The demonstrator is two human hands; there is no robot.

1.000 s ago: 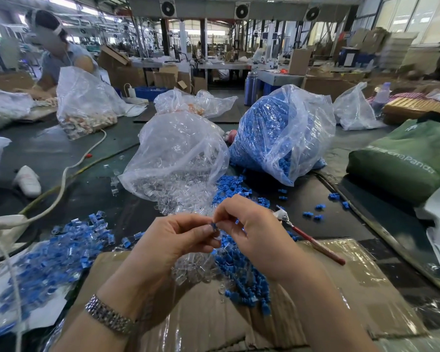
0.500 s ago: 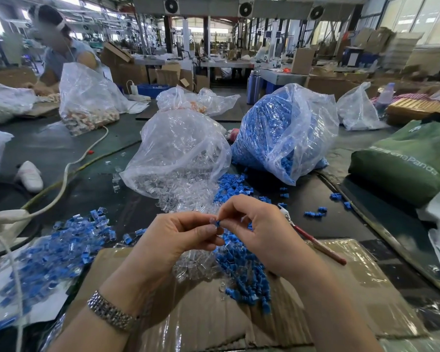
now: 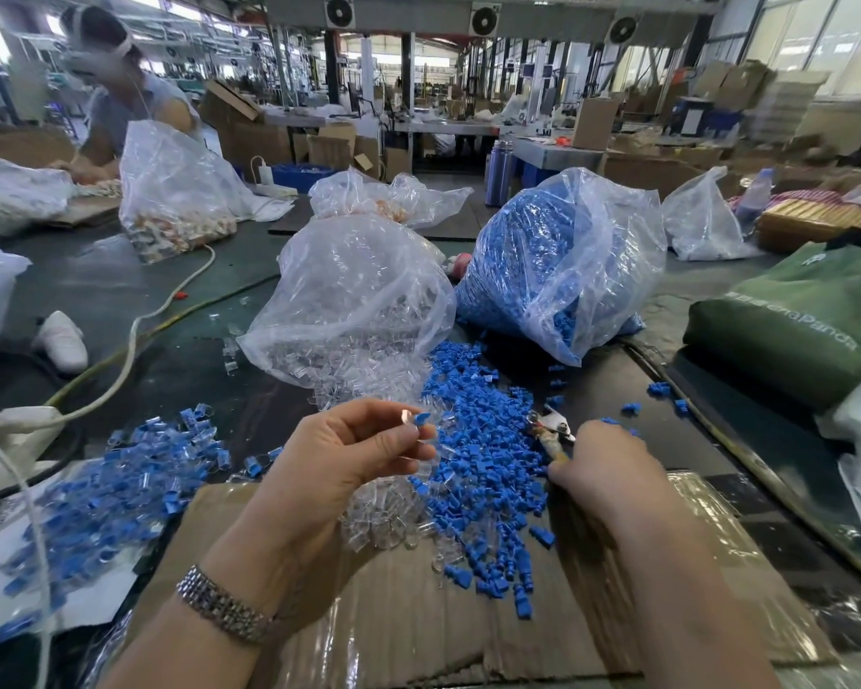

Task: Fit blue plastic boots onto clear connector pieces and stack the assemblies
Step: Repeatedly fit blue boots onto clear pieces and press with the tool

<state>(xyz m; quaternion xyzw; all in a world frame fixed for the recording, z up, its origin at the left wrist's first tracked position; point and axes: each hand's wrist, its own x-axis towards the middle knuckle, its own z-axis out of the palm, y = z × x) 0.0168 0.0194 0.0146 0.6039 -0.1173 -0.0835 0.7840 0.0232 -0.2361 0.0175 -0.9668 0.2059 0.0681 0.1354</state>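
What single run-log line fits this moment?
left hand: pinches boot-and-connector piece | right hand: down at loose blue boots, beside tool | finished pile: far left

Dark worktable (image 3: 120, 290) — bearing cardboard sheet (image 3: 418, 634), loose blue boots (image 3: 488, 440), finished assemblies (image 3: 120, 489), two part bags (image 3: 354, 300).

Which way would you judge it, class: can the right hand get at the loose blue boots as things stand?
Probably yes. The right hand rests at the edge of the loose blue boots, nothing lying between them, though its fingers seem to touch a small tool there.
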